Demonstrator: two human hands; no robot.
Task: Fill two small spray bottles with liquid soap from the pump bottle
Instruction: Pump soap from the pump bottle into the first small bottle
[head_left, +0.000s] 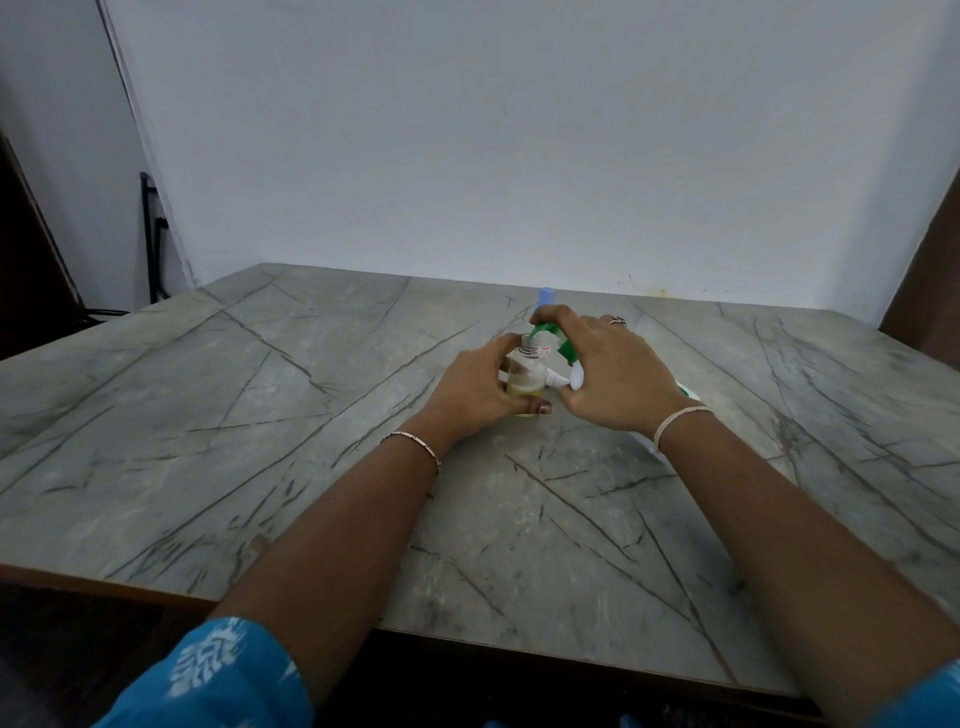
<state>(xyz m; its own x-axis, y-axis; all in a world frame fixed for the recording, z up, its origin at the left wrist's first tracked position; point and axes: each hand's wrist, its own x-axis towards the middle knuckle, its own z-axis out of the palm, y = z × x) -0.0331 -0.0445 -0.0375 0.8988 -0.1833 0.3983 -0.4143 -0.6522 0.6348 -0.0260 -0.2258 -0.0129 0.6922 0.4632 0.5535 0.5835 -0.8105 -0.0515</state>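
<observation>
Left hand (478, 389) grips spray bottle (522, 376) | right hand (615, 376) curled over pump bottle (565, 352)

Matt veined stone-look table (311, 415), clear glossy plastic spray bottle (524, 374), green plastic pump (563, 349)

We see a grey table (260, 415) with dark, crack-like veins and a brown edge on its near side. Behind it stands a plain white wall (519, 130). At far left we make out a dark metal frame (150, 234); at far right, a brown panel (930, 260).
</observation>
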